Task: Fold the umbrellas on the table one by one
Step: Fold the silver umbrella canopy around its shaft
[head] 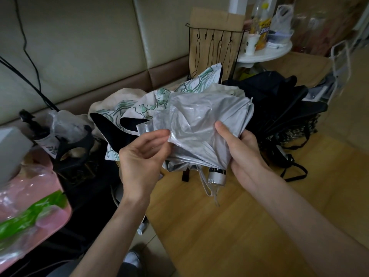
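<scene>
A silver umbrella (201,124) is held above the wooden table (229,222), its canopy collapsed and loose, its silver handle (216,175) and wrist strap hanging down. My left hand (142,154) pinches a fold of its canopy at the left edge. My right hand (242,150) grips the bunched canopy from the right, thumb on top. Behind lie a white umbrella with a green floral print and black lining (139,110) and a black umbrella (279,108), both with loose canopies.
A black wire rack (215,48) and a round white shelf with bottles (263,50) stand at the back. A pink tray with plastic bags (30,206) sits at the left, near a black lantern-like stand (73,154). A sofa backs the scene.
</scene>
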The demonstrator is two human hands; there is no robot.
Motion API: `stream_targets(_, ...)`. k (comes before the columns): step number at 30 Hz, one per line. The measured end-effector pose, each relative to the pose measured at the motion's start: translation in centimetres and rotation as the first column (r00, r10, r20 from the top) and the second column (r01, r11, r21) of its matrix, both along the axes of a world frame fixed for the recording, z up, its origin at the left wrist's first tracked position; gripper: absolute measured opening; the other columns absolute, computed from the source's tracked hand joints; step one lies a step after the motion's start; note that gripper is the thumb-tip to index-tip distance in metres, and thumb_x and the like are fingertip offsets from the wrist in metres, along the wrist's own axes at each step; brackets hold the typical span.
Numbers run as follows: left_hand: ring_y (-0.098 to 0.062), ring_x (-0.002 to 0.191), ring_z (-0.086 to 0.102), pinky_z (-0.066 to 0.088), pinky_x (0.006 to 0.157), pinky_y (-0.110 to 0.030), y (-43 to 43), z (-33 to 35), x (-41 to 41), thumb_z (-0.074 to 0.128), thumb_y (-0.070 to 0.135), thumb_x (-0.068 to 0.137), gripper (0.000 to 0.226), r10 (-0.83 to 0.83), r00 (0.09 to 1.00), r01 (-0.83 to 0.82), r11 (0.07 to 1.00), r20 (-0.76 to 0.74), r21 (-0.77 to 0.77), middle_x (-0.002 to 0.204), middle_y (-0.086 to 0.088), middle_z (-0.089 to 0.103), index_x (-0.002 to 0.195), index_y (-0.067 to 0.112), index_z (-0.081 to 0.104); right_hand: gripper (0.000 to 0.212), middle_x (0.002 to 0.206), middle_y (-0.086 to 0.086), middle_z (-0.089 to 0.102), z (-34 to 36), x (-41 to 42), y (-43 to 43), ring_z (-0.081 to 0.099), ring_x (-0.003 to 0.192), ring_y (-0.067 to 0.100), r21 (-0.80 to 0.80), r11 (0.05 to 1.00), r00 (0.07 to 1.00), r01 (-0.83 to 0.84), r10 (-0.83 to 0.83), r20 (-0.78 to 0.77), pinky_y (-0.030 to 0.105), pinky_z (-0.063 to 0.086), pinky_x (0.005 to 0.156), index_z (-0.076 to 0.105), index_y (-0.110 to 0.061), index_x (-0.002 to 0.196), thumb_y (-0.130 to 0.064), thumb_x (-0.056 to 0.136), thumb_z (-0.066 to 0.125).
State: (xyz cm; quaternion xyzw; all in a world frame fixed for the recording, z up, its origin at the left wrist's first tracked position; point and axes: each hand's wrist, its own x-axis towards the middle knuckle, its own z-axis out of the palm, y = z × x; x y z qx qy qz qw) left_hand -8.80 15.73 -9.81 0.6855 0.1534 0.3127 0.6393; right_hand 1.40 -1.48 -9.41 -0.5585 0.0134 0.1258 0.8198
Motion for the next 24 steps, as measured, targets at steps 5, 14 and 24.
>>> stream_targets(5, -0.019, 0.089, 0.079, 0.066, 0.077, -0.034, 0.0, -0.2, 0.0, 0.068, -0.009, 0.095, 0.032, -0.042, 0.997, 0.048, 0.995, -0.071, 0.089, 0.105, -0.003, 0.076, 0.111, 0.018, 0.071, 0.027, 0.106, -0.002, 0.082, -0.1, 0.0, 0.3, 0.078, 0.1, 0.013, 0.007, 1.0, 1.0, 0.001, -0.001, -0.014, 0.027, 0.062, 0.084, 0.074, -0.013, 0.116, -0.022, 0.091, 0.082)
stream_targets(14, -0.024, 0.085, 0.079, 0.064, 0.088, -0.043, -0.2, 0.9, 0.3, 0.076, 0.043, 0.09, 0.04, -0.156, 0.966, 0.145, 0.987, -0.205, -0.07, 0.093, -0.008, 0.08, 0.11, 0.009, 0.076, 0.038, 0.113, -0.001, 0.08, -0.2, -0.3, 0.3, 0.077, 0.106, 0.017, 0.008, 0.999, 0.999, -0.034, 0.034, -0.004, 0.039, 0.06, 0.097, 0.072, -0.016, 0.125, -0.022, 0.089, 0.084)
stream_targets(24, -0.035, 0.083, 0.075, 0.064, 0.084, -0.039, 0.5, 0.8, 0.3, 0.065, 0.029, 0.102, 0.03, -0.168, 0.984, 0.159, 0.977, -0.056, -0.144, 0.09, -0.016, 0.075, 0.091, 0.003, 0.075, 0.036, 0.108, 0.0, 0.081, 0.7, 0.0, 0.3, 0.078, 0.103, 0.017, -0.011, 0.995, 0.994, -0.095, 0.094, -0.058, 0.041, 0.057, 0.103, 0.076, -0.013, 0.115, -0.023, 0.083, 0.088)
